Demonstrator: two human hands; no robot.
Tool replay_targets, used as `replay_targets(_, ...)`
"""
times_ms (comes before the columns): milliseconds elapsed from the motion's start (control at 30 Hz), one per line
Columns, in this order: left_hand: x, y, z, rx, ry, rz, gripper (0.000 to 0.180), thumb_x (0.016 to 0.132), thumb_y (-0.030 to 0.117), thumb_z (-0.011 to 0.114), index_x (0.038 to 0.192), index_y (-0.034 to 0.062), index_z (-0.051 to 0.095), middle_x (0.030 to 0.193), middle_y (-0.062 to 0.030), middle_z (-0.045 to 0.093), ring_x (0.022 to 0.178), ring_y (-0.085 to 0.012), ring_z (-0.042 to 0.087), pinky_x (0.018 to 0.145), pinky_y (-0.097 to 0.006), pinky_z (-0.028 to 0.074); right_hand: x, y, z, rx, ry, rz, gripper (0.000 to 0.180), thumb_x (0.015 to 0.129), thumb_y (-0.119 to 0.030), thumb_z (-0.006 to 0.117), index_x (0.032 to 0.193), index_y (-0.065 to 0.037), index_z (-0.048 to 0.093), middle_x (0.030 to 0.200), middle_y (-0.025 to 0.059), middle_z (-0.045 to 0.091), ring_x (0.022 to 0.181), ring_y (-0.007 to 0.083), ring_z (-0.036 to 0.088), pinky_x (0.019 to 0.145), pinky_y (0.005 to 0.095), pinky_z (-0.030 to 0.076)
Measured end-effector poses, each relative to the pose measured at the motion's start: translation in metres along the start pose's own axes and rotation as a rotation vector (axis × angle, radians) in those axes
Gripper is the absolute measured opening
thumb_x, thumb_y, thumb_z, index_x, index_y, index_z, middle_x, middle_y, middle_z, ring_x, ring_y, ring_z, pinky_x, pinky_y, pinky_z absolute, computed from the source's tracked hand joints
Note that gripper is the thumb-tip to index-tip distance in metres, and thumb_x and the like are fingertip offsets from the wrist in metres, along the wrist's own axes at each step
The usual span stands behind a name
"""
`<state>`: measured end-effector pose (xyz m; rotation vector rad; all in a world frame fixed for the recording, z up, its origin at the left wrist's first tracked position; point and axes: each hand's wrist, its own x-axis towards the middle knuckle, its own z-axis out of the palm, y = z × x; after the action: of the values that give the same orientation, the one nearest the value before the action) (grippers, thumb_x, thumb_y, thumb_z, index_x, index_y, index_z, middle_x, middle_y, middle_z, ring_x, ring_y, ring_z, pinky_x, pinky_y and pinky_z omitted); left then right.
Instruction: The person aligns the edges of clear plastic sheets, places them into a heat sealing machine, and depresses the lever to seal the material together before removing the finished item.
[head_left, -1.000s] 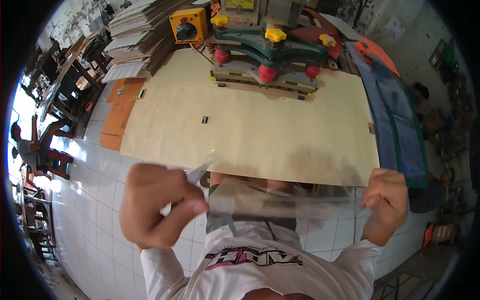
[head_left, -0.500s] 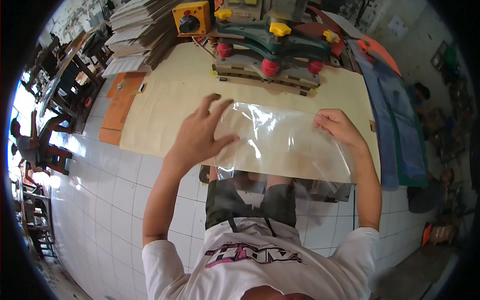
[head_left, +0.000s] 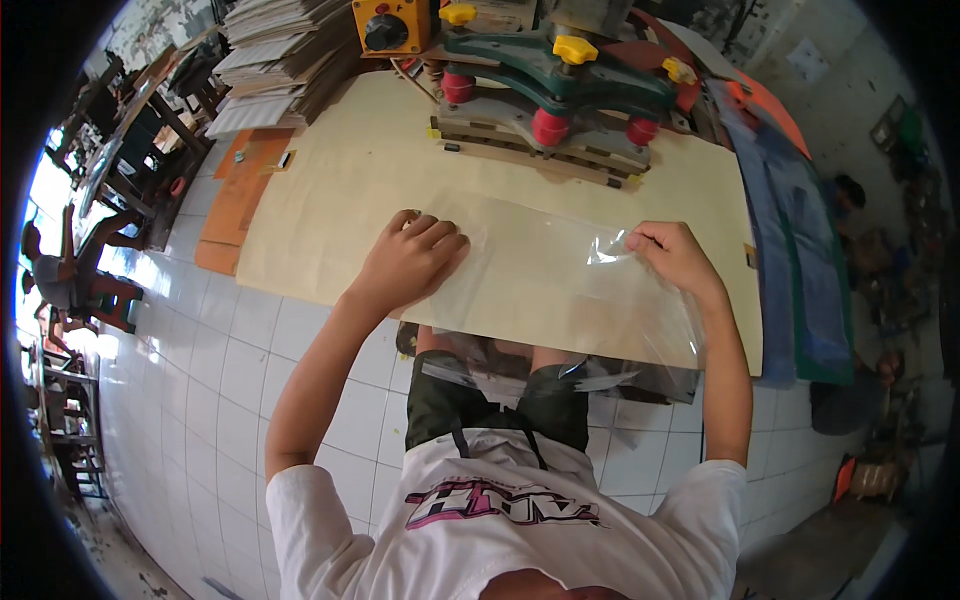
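A clear plastic sheet (head_left: 600, 290) spans the space between my two hands, over the front part of the cream board; its near part hangs past the board's edge above my lap. My right hand (head_left: 682, 258) pinches the sheet's far right corner between thumb and fingers. At the left side of the sheet, my left hand (head_left: 412, 258) is closed, its fingers curled over at the sheet's edge; its thumb and the exact grip are hidden under the knuckles.
Beyond the sheet stands a press head (head_left: 560, 85) with green arms, red posts and yellow knobs. A yellow control box (head_left: 392, 27) is beside it. Stacked boards (head_left: 270, 65) are at far left, blue plastic sheets (head_left: 790, 240) at right. The cream board (head_left: 330, 200) covers the worktop.
My left hand has gone from spread fingers to curled ones at the sheet's left edge. The glare on the sheet has shifted right. My right hand keeps its pinch in nearly the same place.
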<state>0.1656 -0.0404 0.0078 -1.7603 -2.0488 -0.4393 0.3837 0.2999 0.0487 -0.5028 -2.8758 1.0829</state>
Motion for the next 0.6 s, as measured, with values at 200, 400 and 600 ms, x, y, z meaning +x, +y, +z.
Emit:
replay_targets(200, 0.016, -0.004, -0.010, 0.088, -0.041, 0.095, 0.010, 0.079, 0.012, 0.068, 0.086, 0.0104, 0.060, 0.081, -0.0032, 0.061, 0.080, -0.0204, 0.062, 0.079, -0.037, 0.046, -0.019, -0.046, 0.015, -0.537, 0.331, -0.434, 0.038, 0.088, -0.023, 0.071, 0.117, 0.002, 0.065, 0.118, 0.0164, 0.064, 0.103, 0.0328, 0.062, 0.093, 0.0404, 0.048)
replay_targets(400, 0.053, 0.038, -0.065, 0.088, 0.075, -0.015, 0.015, 0.075, 0.009, 0.068, 0.086, 0.0088, 0.058, 0.076, -0.0048, 0.058, 0.074, -0.0226, 0.061, 0.074, -0.037, 0.045, -0.034, -0.109, 0.073, -0.435, 0.355, -0.472, 0.052, 0.084, -0.025, 0.072, 0.126, 0.000, 0.056, 0.120, 0.0157, 0.063, 0.111, 0.0354, 0.059, 0.095, 0.0450, 0.046)
replay_targets(600, 0.038, 0.021, -0.106, 0.076, 0.286, -0.076, 0.013, 0.077, 0.004, 0.067, 0.084, 0.0080, 0.056, 0.070, -0.0040, 0.057, 0.064, -0.0216, 0.059, 0.062, -0.035, 0.043, -0.052, -0.064, 0.042, -0.434, 0.635, -0.198, 0.010, 0.087, -0.013, 0.069, 0.096, -0.008, 0.068, 0.085, 0.0132, 0.071, 0.074, 0.0328, 0.068, 0.067, 0.0422, 0.053)
